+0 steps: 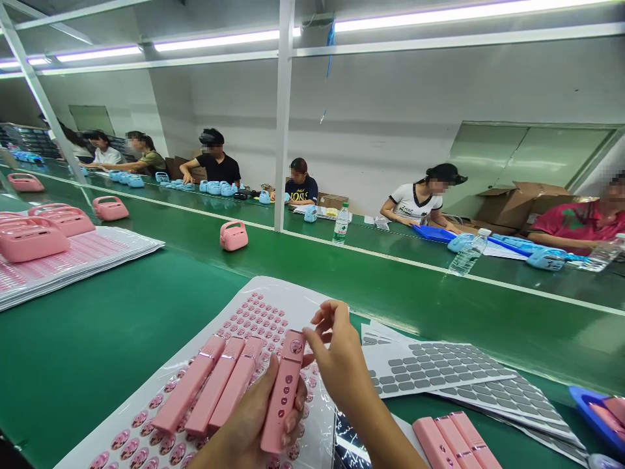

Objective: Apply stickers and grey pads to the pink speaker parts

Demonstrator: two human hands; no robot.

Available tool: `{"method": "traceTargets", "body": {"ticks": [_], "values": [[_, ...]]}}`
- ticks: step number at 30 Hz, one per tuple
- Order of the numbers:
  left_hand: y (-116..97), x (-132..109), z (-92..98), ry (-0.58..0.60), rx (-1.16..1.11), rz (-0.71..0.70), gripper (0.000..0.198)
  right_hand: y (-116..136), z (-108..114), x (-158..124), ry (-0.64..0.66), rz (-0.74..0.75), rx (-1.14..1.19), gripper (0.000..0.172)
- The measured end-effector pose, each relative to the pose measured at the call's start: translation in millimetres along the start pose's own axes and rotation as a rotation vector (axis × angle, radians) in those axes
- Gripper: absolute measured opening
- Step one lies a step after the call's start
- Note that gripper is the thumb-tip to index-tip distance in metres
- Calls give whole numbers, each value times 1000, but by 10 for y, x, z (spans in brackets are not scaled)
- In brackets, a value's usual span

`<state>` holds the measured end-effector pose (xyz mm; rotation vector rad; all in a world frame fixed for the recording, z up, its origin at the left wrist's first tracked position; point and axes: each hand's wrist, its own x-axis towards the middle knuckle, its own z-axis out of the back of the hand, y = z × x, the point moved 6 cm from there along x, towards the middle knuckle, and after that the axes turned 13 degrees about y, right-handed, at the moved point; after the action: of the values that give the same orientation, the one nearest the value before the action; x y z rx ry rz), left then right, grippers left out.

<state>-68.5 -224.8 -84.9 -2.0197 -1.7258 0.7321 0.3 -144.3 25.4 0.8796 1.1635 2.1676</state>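
In my left hand (266,407) is a pink handheld microphone (283,404), tilted, with a column of small buttons and a round picture sticker near its top. My fingers wrap round its lower body. My right hand (336,345) is at the microphone's upper end, thumb close to its edge, fingers bent and apart, with nothing visible in them. Below lies a sheet of round picture stickers (129,449), partly hidden by my hands. Several more pink microphones (190,384) lie side by side on it, left of my left hand.
Sheets of grey oval stickers (439,365) and more pink microphones (454,443) lie right. A blue tray (593,413) stands at the right edge. Pink speakers (234,236) sit on the green belt and on stacked sheets (141,244) at left. Co-workers sit opposite behind a white post (283,130).
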Motion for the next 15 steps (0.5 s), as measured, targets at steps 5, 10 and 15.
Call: {"method": "traceTargets", "body": {"ticks": [5, 10, 15], "values": [[-168, -61, 79, -197, 592, -29, 49, 314, 765, -273, -173, -19, -290, 12], [-374, -149, 38, -512, 1661, -188, 50, -267, 973, -808, 159, -448, -878, 15], [-230, -154, 10, -539, 2239, -50, 76, -1178, 784, -1422, 278, -463, -1396, 38]]}}
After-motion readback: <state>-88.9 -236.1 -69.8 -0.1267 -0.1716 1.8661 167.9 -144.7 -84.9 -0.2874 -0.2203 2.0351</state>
